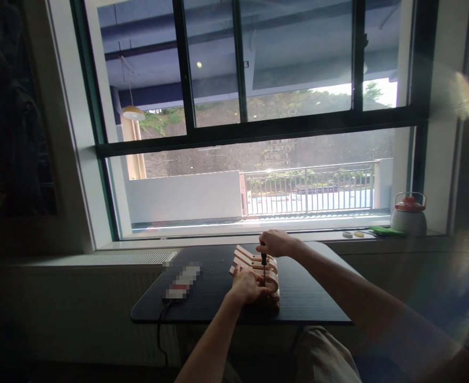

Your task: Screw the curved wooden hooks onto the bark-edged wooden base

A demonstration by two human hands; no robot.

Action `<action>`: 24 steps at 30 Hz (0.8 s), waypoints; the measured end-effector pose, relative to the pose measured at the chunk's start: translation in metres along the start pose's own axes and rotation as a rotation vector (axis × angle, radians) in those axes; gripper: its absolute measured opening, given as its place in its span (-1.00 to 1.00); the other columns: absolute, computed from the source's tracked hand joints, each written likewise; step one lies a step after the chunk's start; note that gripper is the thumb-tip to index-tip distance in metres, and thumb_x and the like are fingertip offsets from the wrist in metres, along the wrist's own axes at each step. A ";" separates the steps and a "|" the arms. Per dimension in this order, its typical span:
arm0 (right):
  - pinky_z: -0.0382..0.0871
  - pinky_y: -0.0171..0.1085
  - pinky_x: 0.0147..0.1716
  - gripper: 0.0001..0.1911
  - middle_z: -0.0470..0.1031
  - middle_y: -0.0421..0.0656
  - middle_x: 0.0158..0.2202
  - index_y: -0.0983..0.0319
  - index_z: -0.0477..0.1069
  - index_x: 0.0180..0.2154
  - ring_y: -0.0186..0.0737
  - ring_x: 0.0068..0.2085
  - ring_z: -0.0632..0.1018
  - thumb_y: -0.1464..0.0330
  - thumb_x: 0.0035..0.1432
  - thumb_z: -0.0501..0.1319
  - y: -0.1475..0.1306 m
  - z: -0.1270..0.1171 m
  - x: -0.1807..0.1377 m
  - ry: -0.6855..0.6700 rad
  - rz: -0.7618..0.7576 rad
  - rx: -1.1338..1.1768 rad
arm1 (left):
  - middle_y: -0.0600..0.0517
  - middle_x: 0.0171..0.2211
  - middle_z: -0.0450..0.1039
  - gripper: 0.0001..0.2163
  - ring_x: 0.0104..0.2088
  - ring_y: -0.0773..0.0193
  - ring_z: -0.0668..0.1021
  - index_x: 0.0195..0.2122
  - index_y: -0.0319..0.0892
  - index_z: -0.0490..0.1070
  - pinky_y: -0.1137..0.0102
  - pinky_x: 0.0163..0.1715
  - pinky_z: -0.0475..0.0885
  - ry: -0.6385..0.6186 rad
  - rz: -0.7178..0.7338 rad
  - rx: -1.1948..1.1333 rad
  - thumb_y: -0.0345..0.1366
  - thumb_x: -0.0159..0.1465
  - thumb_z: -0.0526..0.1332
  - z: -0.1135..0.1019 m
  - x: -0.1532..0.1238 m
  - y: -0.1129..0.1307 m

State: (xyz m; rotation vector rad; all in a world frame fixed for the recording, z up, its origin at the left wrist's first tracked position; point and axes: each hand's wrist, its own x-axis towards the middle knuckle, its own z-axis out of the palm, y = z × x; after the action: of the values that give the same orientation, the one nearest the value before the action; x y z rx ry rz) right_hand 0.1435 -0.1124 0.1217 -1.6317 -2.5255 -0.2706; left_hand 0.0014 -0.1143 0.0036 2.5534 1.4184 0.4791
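Observation:
My right hand [276, 243] is closed round the handle of a screwdriver [264, 266], which stands upright with its shaft pointing down. The screwdriver's tip meets a light wooden piece with curved, rounded ends and several parallel slats [254, 259]; the exact contact spot is too small to make out. My left hand [247, 285] grips the near side of this wooden piece, fingers close to the screwdriver tip. Below the wood lies a brown, rough-looking base [272, 302], partly hidden by my left hand. All of it rests on the dark table [310, 287].
A blurred-out strip-shaped object [182, 282] lies on the table's left with a black cable [160, 335] hanging over the edge. Beyond is a windowsill [326, 234] with a white jug with a red lid [409, 217], a green item [386, 231] and small rings [352, 234].

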 end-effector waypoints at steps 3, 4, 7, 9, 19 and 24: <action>0.23 -0.34 -0.42 -0.67 0.57 -0.09 -0.30 0.19 0.53 -0.24 -0.22 -0.33 0.52 0.14 0.07 0.15 -0.001 -0.006 0.000 -0.012 -0.043 0.033 | -0.01 -0.29 0.52 -0.71 -0.09 0.06 0.43 -0.33 -0.06 0.57 0.01 0.14 -0.06 0.002 0.000 0.001 0.00 0.08 0.22 0.000 0.000 0.000; 0.23 -0.36 -0.42 -0.70 0.57 -0.13 -0.29 0.16 0.53 -0.23 -0.25 -0.34 0.51 0.18 0.07 0.15 -0.001 -0.007 0.000 -0.014 -0.060 0.045 | -0.01 -0.29 0.52 -0.72 -0.09 0.06 0.43 -0.33 -0.05 0.57 0.01 0.14 -0.07 -0.001 0.000 0.000 -0.01 0.09 0.22 0.000 0.001 0.000; 0.22 -0.39 -0.42 -0.74 0.57 -0.17 -0.30 0.15 0.53 -0.23 -0.30 -0.36 0.50 0.25 0.07 0.15 -0.001 -0.005 0.001 -0.015 -0.088 0.076 | -0.02 -0.31 0.52 -0.76 -0.10 0.05 0.44 -0.37 -0.04 0.57 0.03 0.13 -0.03 -0.010 -0.005 -0.005 -0.04 0.09 0.23 0.001 0.002 -0.001; 0.23 -0.39 -0.42 -0.72 0.57 -0.14 -0.32 0.18 0.53 -0.24 -0.31 -0.38 0.50 0.23 0.09 0.14 0.000 -0.001 0.002 -0.007 -0.076 0.091 | -0.03 -0.31 0.52 -0.76 -0.10 0.04 0.43 -0.39 -0.05 0.57 0.04 0.11 -0.01 -0.010 -0.007 -0.010 -0.04 0.08 0.23 0.001 0.002 0.000; 0.25 -0.38 -0.48 -0.70 0.57 -0.11 -0.37 0.23 0.52 -0.27 -0.30 -0.44 0.52 0.18 0.13 0.14 0.002 0.004 0.010 0.007 -0.035 0.121 | 0.01 -0.26 0.52 -0.72 -0.09 0.07 0.43 -0.34 -0.03 0.57 0.02 0.13 -0.07 -0.002 0.004 0.007 0.02 0.10 0.20 0.003 0.002 -0.004; 0.24 -0.42 -0.49 -0.78 0.57 -0.18 -0.35 0.15 0.51 -0.23 -0.34 -0.41 0.52 0.28 0.10 0.16 0.004 0.001 0.009 -0.013 -0.084 0.141 | 0.01 -0.28 0.52 -0.73 -0.09 0.06 0.43 -0.36 -0.04 0.57 0.01 0.14 -0.09 0.001 0.001 -0.010 -0.01 0.10 0.21 0.003 0.002 -0.003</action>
State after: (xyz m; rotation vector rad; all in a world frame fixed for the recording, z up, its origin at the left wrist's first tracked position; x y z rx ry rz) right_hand 0.1433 -0.1028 0.1226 -1.4831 -2.5616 -0.0873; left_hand 0.0009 -0.1108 0.0003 2.5471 1.4112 0.4858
